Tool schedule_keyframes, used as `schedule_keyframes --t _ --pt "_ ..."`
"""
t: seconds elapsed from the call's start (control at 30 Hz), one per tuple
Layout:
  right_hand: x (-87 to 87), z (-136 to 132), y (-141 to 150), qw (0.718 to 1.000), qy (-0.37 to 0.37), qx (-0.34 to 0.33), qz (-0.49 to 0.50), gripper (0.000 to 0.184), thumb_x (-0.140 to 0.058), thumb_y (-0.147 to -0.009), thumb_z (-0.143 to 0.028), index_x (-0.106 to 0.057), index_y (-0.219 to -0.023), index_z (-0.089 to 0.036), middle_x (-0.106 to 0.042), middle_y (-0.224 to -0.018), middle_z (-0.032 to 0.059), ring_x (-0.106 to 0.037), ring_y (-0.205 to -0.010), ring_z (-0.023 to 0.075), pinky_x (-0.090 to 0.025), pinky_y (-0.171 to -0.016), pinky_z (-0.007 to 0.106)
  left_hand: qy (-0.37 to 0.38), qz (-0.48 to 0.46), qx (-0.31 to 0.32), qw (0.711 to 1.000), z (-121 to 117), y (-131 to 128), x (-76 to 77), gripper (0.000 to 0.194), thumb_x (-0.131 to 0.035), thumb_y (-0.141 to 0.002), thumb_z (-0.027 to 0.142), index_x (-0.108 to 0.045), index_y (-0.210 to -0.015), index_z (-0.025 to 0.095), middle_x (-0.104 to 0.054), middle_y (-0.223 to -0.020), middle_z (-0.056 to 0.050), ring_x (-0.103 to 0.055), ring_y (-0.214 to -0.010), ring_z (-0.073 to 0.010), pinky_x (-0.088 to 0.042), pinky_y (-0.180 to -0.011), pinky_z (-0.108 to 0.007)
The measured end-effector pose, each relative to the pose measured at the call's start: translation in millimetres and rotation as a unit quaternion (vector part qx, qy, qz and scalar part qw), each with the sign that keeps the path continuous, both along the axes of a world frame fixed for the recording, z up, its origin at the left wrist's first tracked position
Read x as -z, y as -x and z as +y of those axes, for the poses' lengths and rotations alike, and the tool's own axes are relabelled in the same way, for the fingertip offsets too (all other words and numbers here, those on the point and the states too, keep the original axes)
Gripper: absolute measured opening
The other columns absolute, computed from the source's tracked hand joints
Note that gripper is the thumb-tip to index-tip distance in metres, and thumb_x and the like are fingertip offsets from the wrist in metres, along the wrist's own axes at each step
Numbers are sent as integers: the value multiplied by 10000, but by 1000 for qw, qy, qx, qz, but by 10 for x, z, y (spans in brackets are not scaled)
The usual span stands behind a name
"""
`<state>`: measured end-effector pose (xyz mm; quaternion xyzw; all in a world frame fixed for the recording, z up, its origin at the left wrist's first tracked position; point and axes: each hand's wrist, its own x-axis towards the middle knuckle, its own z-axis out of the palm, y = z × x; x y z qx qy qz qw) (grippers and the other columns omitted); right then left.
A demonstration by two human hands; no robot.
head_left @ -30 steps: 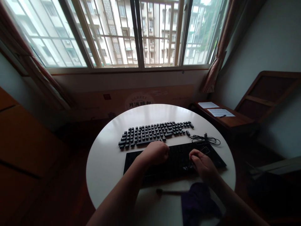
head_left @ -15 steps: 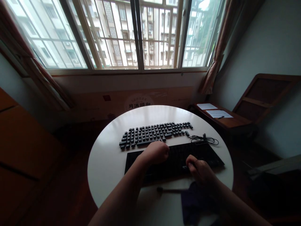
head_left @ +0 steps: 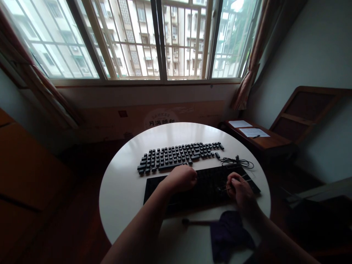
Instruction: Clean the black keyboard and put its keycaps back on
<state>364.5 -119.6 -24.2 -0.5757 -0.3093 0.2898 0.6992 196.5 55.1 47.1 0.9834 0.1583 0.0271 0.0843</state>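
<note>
A black keyboard base [head_left: 156, 187] without its caps lies on a round white table [head_left: 123, 190]. My left hand [head_left: 180, 179] rests on its upper middle, curled into a fist. My right hand [head_left: 238, 189] sits over the base's right part, fingers pinched on a thin tool that is hard to make out. Beyond the base, several loose black keycaps [head_left: 176, 154] are laid out in keyboard rows. A coiled black cable [head_left: 237, 161] lies at the base's far right corner.
A dark purple cloth [head_left: 229, 234] and a thin dark stick-like tool [head_left: 198, 222] lie near the table's front edge. A low wooden side table [head_left: 271, 143] with papers [head_left: 253, 132] stands to the right. A barred window [head_left: 154, 40] and a cardboard box [head_left: 162, 117] are behind.
My right hand has moved rightward and farther up the keyboard base, toward its right end. My left hand has stayed in place. The view shifted slightly.
</note>
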Motion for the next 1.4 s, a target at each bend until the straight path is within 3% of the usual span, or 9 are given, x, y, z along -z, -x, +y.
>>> schedule_keyframes --t 0.2,0.43,0.57,0.77,0.87,0.97,1.07,1.2,1.4 --pt "7 -40 82 999 -8 -6 -50 202 -524 -921 -399 -524 -812 -228 -432 -589 -57 -397 -477 102 -320 -421 185 27 -25 22 999 -54 -31 -36 500 -464 -973 514 -674 -653 193 -656 -637 -47 -611 -606 -187 -391 -581 -275" --pt "-35 -61 109 978 -61 -64 -187 188 -516 -978 -375 -581 -868 -236 -563 -648 -23 -519 -557 133 -419 -503 228 25 -63 63 996 -190 -47 -83 438 -452 -982 543 -638 -798 192 -690 -789 -46 -636 -700 -195 -377 -579 -265" --pt "-241 93 68 957 -99 -109 -251 150 -489 -996 -303 -591 -904 -242 -598 -661 -26 -499 -542 122 -383 -494 230 22 -93 48 994 -204 -52 -65 347 -449 -996 489 -622 -918 199 -709 -878 -53 -659 -778 -215 -415 -627 -273" --pt "-751 527 67 912 -128 -155 -357 127 -510 -949 -233 -605 -865 -236 -619 -679 -32 -510 -563 118 -407 -537 241 25 -162 -45 986 -125 -60 -52 269 -416 -1012 364 -630 -955 213 -708 -943 -47 -669 -831 -212 -443 -704 -283" --pt "-914 758 72 908 -148 -135 -369 124 -507 -928 -218 -594 -842 -235 -608 -644 -41 -513 -555 118 -413 -545 244 25 -206 -101 973 -74 -44 -47 254 -417 -1008 371 -615 -963 219 -700 -927 -38 -662 -830 -208 -435 -703 -280" --pt "-891 916 23 930 -172 -58 -319 143 -472 -932 -224 -575 -832 -233 -561 -585 -49 -469 -506 117 -382 -507 247 27 -230 -160 960 -25 -29 -30 321 -366 -1019 410 -561 -850 220 -661 -800 -19 -631 -737 -193 -402 -651 -276" --pt "-740 949 -62 940 -183 -12 -286 134 -459 -934 -228 -558 -842 -233 -544 -569 -46 -459 -500 123 -376 -496 252 31 -249 -198 947 10 -24 -10 389 -305 -1026 459 -509 -788 228 -618 -724 -8 -599 -681 -188 -364 -610 -278" --pt "-590 864 -113 929 -179 -35 -323 102 -476 -932 -219 -565 -885 -239 -579 -601 -42 -477 -509 122 -390 -502 251 52 -273 -195 941 12 -31 1 417 -284 -1016 515 -505 -810 229 -604 -724 -6 -579 -662 -186 -351 -605 -282" --pt "-598 804 -64 906 -170 -109 -372 118 -479 -934 -217 -577 -876 -246 -602 -612 -41 -526 -524 127 -427 -521 253 92 -301 -144 938 -34 -39 11 438 -275 -998 564 -524 -898 218 -619 -803 -27 -594 -723 -196 -400 -660 -291"
